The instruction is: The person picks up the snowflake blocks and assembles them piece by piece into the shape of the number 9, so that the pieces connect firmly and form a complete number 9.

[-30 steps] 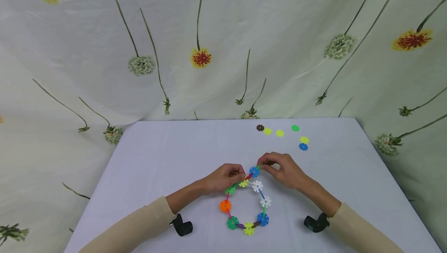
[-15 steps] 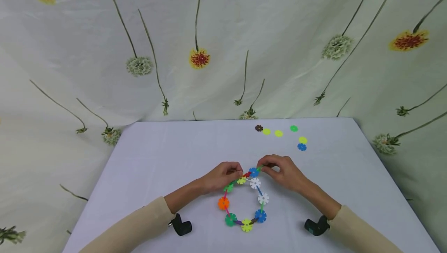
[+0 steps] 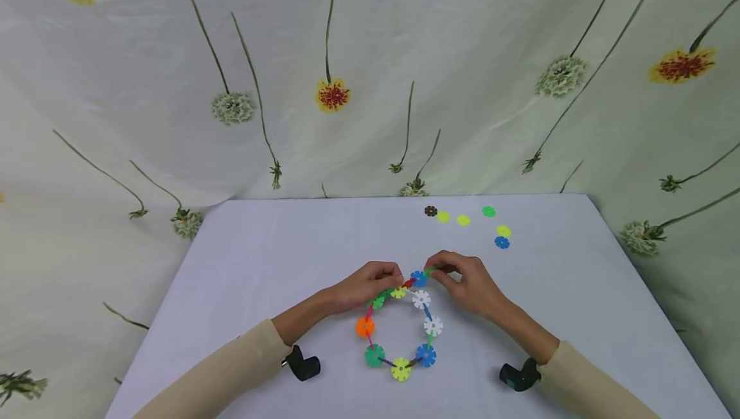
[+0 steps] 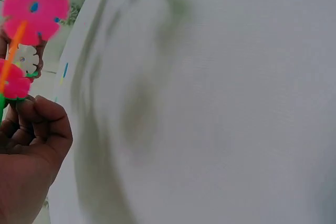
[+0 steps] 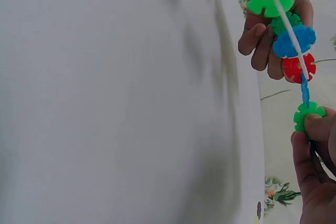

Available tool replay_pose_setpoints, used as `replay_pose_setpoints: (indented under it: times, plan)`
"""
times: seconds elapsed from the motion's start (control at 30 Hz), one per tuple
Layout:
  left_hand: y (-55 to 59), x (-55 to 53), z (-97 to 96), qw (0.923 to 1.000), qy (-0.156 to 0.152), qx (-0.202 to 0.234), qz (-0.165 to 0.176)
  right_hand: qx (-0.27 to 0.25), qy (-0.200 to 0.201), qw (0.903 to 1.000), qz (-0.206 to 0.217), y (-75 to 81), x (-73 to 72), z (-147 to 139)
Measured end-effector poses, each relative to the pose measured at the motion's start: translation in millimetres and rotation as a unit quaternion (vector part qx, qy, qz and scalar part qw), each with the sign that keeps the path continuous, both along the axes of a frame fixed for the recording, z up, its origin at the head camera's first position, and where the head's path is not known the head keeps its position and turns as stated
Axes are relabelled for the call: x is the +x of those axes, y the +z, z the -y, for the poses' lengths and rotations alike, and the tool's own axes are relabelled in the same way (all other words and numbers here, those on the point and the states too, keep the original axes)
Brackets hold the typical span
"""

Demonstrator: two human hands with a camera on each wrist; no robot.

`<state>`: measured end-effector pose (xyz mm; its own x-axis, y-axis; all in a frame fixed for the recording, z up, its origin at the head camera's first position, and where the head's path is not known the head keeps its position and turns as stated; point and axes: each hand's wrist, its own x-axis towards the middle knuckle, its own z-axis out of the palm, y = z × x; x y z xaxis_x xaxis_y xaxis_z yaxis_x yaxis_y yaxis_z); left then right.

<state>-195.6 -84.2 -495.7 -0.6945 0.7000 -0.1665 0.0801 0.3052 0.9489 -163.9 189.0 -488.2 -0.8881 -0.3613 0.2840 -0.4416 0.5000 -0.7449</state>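
Note:
A ring of notched plastic flower discs, linked edge to edge, hangs between both hands above the table [image 3: 260, 265]. Its lower part shows an orange disc [image 3: 365, 327], a green disc, a yellow disc [image 3: 401, 369] and a blue disc [image 3: 426, 355]. My left hand [image 3: 369, 285] pinches the ring at its top, beside a red disc [image 3: 409, 283]. A blue disc [image 3: 419, 278] joins that red one. At the end of this short branch, my right hand [image 3: 467, 283] pinches a green disc [image 5: 300, 117] between thumb and fingers.
Several loose discs lie toward the table's far edge: a brown one [image 3: 430, 211], yellow ones [image 3: 463, 220], a green one [image 3: 488, 211] and a blue one [image 3: 502, 242]. Black wrist cameras [image 3: 303, 364] sit below both wrists. A flower-printed cloth [image 3: 370, 40] hangs behind the table.
Both hands have risen slightly in the head view, with the ring's lower part swinging a little up and to the left. Both hands keep their pinch.

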Motion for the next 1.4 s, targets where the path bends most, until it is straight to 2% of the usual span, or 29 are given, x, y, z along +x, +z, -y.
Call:
replay_pose_setpoints:
  times: [0.13,0.33,0.5,0.67,1.03,1.23,1.4]
  plan:
    - [-2.7,-2.5,-2.9,0.9999,-0.012,-0.008,-0.002,-0.005,-0.011,0.9999,0.002,0.2,-1.9,-1.1]
    - [-9.5,-2.1,-6.4,0.9994,-0.017,-0.024,-0.019,-0.005,0.007,1.0000,-0.003,-5.5,-5.3,-3.0]
    - [-11.1,-5.6,-13.1,0.9993,-0.005,-0.013,-0.035,-0.031,0.029,0.9991,0.002,-8.1,-7.6,-2.5]
    - [-9.3,-7.1,-18.4,0.9993,0.014,0.000,-0.033,-0.047,0.054,0.9974,0.007,-9.2,-8.7,0.7]
    - [-2.8,-1.5,-21.7,0.9980,0.034,0.011,-0.052,0.015,0.058,0.9976,-0.034,-0.2,-6.1,3.1]
    - [-2.7,1.1,-26.5,0.9983,0.037,0.014,-0.043,0.012,0.064,0.9963,-0.056,-4.0,-2.3,3.0]
    - [-6.5,-0.3,-26.2,0.9972,0.032,-0.010,-0.067,0.014,0.075,0.9955,-0.056,-7.7,-2.8,4.0]
